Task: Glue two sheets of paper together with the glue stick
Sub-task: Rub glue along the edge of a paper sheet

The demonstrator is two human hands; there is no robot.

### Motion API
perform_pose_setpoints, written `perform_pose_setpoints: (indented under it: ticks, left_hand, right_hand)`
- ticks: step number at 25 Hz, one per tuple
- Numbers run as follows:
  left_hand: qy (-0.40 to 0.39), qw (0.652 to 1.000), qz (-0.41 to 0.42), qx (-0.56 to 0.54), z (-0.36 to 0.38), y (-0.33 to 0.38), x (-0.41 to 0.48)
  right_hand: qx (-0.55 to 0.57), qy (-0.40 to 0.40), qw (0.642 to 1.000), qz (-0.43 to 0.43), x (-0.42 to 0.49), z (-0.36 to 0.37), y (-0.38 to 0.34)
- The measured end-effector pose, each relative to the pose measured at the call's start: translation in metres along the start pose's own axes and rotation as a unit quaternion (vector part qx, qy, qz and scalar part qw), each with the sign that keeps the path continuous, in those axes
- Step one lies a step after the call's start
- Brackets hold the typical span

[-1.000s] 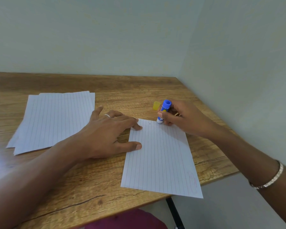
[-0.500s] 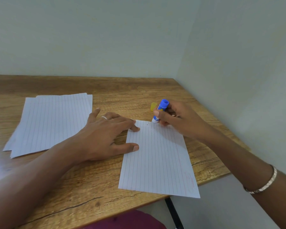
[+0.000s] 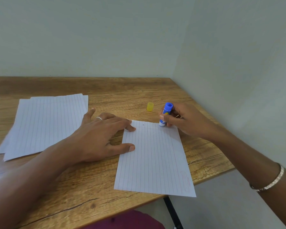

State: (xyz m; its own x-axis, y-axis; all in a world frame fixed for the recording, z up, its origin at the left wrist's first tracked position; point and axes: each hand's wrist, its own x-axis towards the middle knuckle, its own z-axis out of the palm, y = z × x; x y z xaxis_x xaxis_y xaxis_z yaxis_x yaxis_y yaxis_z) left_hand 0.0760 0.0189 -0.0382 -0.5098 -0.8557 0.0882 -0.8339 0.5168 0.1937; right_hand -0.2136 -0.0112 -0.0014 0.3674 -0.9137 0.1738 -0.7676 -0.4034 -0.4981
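Gripping glue stick [image 3: 167,108], label unreadable, right hand [image 3: 186,122] touches tip to sheet [image 3: 155,161]; left hand [image 3: 99,134] flat on sheet.

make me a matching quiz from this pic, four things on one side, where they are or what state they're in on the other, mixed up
Things
1. glue stick
2. yellow cap
3. single lined sheet
4. stack of lined sheets

Places or states
A. lies alone on the table, beyond the sheet's far edge
B. pressed flat by the left hand
C. on the left part of the table, no hand on it
D. gripped by the right hand, tip down

Pairs: 1-D, 2-A, 3-B, 4-C
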Motion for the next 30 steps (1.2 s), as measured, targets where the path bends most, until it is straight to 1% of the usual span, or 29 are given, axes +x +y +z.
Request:
perform_pose_setpoints:
  ticks: [8,13,15,17,18,20,23,27,30]
  left_hand:
    - [0.012,1.0,0.002,-0.009,0.003,-0.003,0.001]
    - [0.013,1.0,0.003,-0.014,0.005,-0.004,0.0]
    - [0.014,1.0,0.004,-0.018,0.005,-0.004,-0.001]
    - [0.023,0.999,0.005,-0.027,0.004,-0.004,-0.002]
    - [0.028,0.999,0.004,-0.032,0.003,-0.003,-0.003]
    - [0.038,0.999,-0.001,-0.038,0.001,0.0,-0.005]
    - [0.054,0.998,-0.003,-0.043,-0.001,0.004,-0.006]
    - [0.07,0.994,-0.01,-0.079,-0.004,0.007,-0.006]
    - [0.079,0.987,-0.024,-0.14,-0.005,0.009,-0.007]
  right_hand:
    - [0.006,0.006,1.0,0.024,-0.011,-0.009,0.007]
    - [0.003,0.011,0.998,0.061,-0.02,-0.019,0.011]
    - [0.028,0.053,0.995,0.075,-0.023,-0.019,0.013]
    - [0.096,0.105,0.987,0.075,-0.027,-0.017,0.011]
    - [0.126,0.117,0.983,0.069,-0.028,-0.014,0.009]
    - [0.159,0.112,0.98,0.051,-0.032,-0.005,0.003]
    - [0.174,0.085,0.981,0.025,-0.032,0.009,-0.007]
    - [0.111,0.072,0.991,-0.018,-0.026,0.02,-0.019]
    - [0.114,0.056,0.992,-0.021,-0.019,0.02,-0.022]
